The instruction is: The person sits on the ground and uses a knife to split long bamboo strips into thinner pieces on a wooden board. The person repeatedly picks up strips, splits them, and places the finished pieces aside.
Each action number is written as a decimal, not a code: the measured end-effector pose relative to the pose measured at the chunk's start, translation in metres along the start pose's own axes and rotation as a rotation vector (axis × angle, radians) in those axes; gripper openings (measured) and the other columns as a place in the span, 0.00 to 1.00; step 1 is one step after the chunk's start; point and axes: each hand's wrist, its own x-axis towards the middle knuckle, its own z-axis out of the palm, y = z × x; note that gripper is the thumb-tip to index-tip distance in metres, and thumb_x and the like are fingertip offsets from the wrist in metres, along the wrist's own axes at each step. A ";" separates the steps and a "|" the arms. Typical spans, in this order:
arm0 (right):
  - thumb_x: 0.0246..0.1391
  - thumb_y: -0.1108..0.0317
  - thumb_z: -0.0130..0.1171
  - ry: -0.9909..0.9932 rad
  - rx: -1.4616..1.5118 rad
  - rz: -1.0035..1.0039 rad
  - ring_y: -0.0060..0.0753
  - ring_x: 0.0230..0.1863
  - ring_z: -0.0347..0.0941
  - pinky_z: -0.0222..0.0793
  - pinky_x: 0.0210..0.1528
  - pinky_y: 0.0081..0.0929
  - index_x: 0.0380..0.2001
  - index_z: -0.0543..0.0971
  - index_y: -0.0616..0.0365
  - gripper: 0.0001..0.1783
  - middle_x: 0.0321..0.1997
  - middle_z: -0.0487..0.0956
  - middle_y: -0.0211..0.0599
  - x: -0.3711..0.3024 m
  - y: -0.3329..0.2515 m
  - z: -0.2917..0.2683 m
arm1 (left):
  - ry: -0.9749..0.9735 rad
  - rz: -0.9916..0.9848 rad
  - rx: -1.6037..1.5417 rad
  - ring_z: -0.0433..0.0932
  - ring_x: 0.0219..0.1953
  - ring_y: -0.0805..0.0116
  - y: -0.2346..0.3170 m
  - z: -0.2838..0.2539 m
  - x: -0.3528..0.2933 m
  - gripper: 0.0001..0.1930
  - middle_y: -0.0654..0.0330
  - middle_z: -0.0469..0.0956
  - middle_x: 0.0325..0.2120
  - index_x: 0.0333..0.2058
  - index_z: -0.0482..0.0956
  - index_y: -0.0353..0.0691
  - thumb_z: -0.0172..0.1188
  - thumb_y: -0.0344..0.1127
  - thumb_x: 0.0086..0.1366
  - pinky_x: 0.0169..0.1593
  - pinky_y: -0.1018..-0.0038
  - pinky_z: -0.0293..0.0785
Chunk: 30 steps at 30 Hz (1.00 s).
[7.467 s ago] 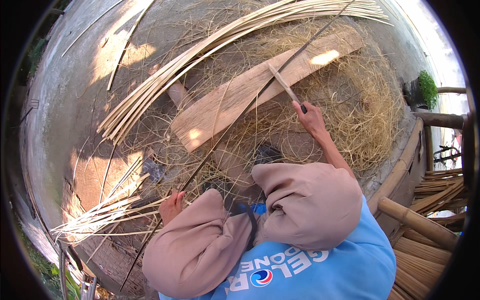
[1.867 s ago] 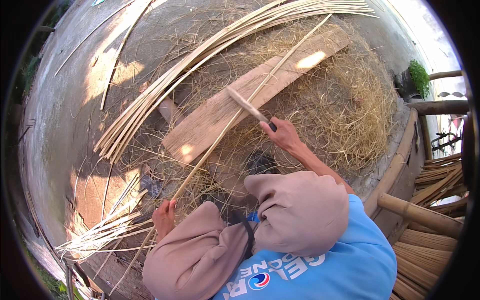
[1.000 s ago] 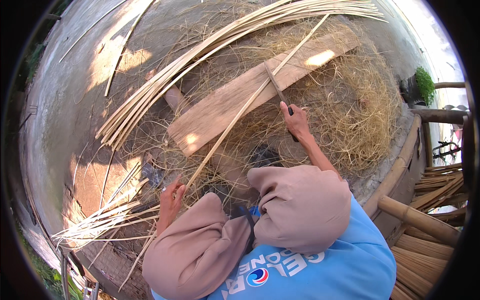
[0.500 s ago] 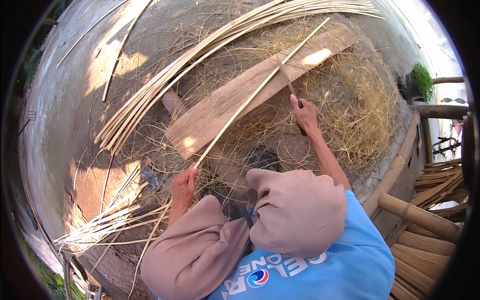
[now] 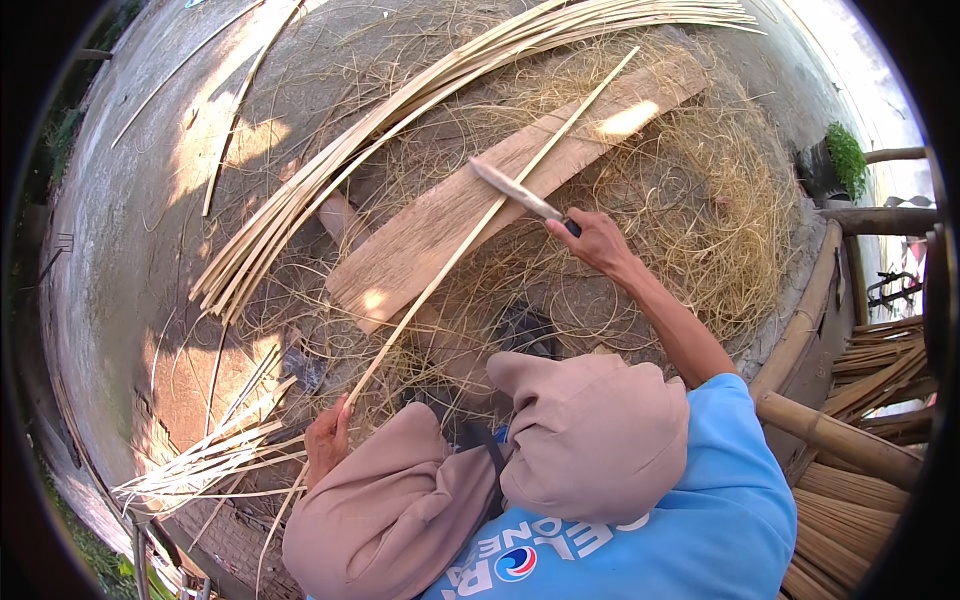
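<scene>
A long pale bamboo strip [image 5: 430,293] runs slantwise across a wooden plank [image 5: 392,262]. Its near end is pinched in my left hand [image 5: 325,442], beside my knee at the lower left. My right hand [image 5: 597,242] grips the dark handle of a knife [image 5: 515,190]. The blade lies across the strip over the middle of the plank, its tip pointing to the upper left. Whether the blade's edge bites into the strip I cannot tell.
Beyond the plank lies a bundle of long strips [image 5: 370,135]. More strips [image 5: 215,460] are heaped at the lower left. Curly thin shavings [image 5: 700,230] cover the ground to the right. A bamboo pole rail [image 5: 840,435] and stacked strips [image 5: 845,520] stand at the far right.
My left hand has drawn back toward the lower left, sliding the strip along the plank. My right hand has come left and nearer, and the knife has swung to point left.
</scene>
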 end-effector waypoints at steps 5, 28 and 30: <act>0.66 0.35 0.53 0.118 0.103 0.333 0.39 0.19 0.71 0.67 0.26 0.43 0.23 0.76 0.63 0.37 0.16 0.73 0.44 0.014 0.039 -0.009 | -0.062 -0.182 -0.273 0.63 0.25 0.79 -0.051 -0.008 -0.038 0.14 0.67 0.74 0.20 0.47 0.87 0.37 0.63 0.41 0.73 0.28 0.73 0.61; 0.65 0.38 0.57 -0.016 0.028 0.031 0.54 0.24 0.79 0.74 0.30 0.49 0.30 0.78 0.60 0.31 0.23 0.79 0.48 -0.013 -0.021 0.016 | 0.027 -0.128 -0.119 0.64 0.20 0.74 -0.044 0.031 -0.006 0.18 0.57 0.71 0.16 0.32 0.83 0.34 0.64 0.46 0.71 0.26 0.70 0.60; 0.65 0.39 0.57 0.002 0.125 0.249 0.52 0.23 0.79 0.74 0.29 0.48 0.30 0.78 0.60 0.31 0.23 0.79 0.47 -0.007 -0.019 0.023 | 0.001 -0.121 -0.103 0.64 0.21 0.75 -0.028 0.028 -0.003 0.17 0.58 0.69 0.15 0.31 0.83 0.34 0.64 0.44 0.71 0.26 0.70 0.60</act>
